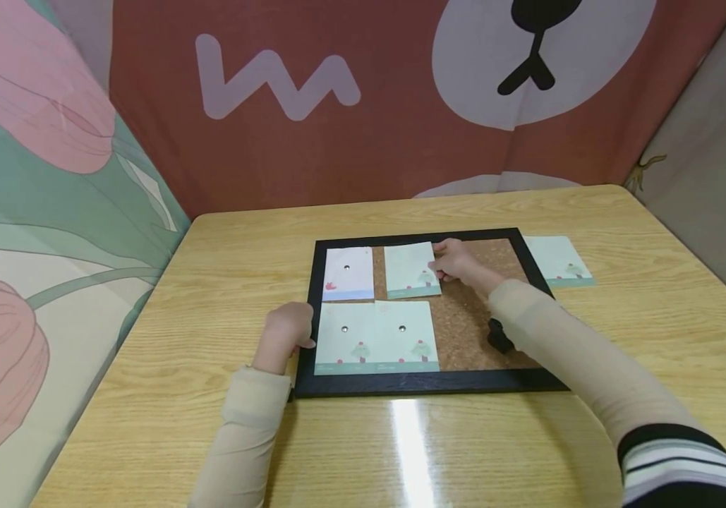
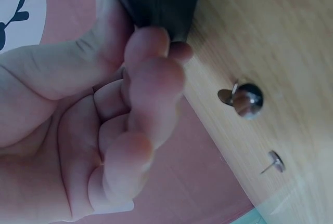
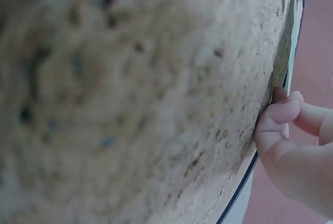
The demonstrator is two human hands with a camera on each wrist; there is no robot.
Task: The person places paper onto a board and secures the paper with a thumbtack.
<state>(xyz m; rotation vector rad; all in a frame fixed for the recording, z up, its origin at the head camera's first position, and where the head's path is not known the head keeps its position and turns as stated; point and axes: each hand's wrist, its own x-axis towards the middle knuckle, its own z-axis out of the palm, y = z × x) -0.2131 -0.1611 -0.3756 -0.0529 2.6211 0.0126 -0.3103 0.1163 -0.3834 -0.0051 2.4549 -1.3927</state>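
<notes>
A black-framed corkboard (image 1: 477,353) lies on the wooden table. My left hand (image 1: 286,328) holds its left edge; in the left wrist view the thumb and curled fingers are about the black frame (image 2: 158,3). My right hand (image 1: 458,261) pinches the right edge of a pale green note card (image 1: 408,271) with a tree print, in the upper middle of the cork. To its left a white card (image 1: 356,279) is fixed with a silver thumbtack (image 1: 346,267). Below are two green cards, the left one (image 1: 337,349) and the right one (image 1: 407,349), each with one tack.
Another green card (image 1: 559,259) lies beyond the board's right edge on the table (image 1: 363,451). In the left wrist view, a shiny thumbtack (image 2: 247,100) and a second thumbtack (image 2: 277,161) lie loose on the wood. Printed cloth (image 1: 388,155) hangs behind the table.
</notes>
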